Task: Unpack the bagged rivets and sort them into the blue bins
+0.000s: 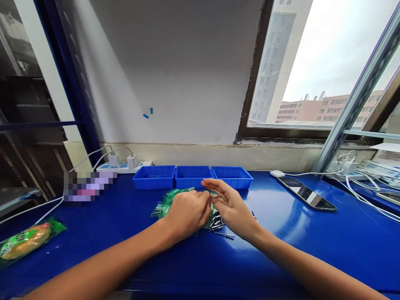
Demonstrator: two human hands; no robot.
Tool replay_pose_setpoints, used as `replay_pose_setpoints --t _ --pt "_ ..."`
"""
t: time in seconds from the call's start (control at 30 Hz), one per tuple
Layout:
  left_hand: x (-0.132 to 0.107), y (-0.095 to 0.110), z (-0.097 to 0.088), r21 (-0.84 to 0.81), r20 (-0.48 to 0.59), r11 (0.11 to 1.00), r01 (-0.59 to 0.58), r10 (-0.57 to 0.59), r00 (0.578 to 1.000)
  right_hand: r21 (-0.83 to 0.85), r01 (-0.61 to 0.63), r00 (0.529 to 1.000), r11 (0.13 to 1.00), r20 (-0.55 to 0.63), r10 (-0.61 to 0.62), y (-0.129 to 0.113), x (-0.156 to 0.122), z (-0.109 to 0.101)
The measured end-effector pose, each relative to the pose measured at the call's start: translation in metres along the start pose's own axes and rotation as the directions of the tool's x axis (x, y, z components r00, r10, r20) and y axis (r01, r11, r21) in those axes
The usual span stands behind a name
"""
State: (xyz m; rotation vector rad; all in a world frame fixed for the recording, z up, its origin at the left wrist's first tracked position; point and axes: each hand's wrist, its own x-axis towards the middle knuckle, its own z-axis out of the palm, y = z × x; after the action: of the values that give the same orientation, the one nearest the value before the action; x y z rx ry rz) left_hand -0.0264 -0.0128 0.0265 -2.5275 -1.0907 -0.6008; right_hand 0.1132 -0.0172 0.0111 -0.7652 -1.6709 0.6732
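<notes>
My left hand [189, 210] is closed in a fist over a green plastic bag [170, 198]. Whatever its fingers hold is hidden. Against it, my right hand [233, 206] has its thumb and index finger brought together at the left fingertips, while its other fingers stretch out. What lies in that pinch is too small to make out. Below the hands, several silvery blind rivets [216, 223] are heaped at the bag's edge. One loose rivet [224, 236] lies on the blue table in front of them. Part of another small metal piece [254, 216] shows beside my right wrist.
Behind the bag stand three blue trays: left [153, 183], middle [193, 171] and right [234, 183]. A phone [308, 193] and white cables [359, 187] lie to the right. At left are a power strip [125, 167] and a wrapped bread [26, 241].
</notes>
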Motion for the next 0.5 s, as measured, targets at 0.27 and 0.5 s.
replay_pose_setpoints --t 0.27,0.5 --pt "-0.003 0.002 0.002 -0.685 0.104 0.719 0.116 -0.061 0.993 0.197 0.087 0.994 0.977 0.041 -0.097 -0.028 -0.01 -0.006" --pt "-0.003 0.007 0.005 -0.859 0.225 0.455 0.235 -0.075 0.971 -0.1 0.267 0.958 0.958 0.137 -0.253 -0.023 -0.021 0.001"
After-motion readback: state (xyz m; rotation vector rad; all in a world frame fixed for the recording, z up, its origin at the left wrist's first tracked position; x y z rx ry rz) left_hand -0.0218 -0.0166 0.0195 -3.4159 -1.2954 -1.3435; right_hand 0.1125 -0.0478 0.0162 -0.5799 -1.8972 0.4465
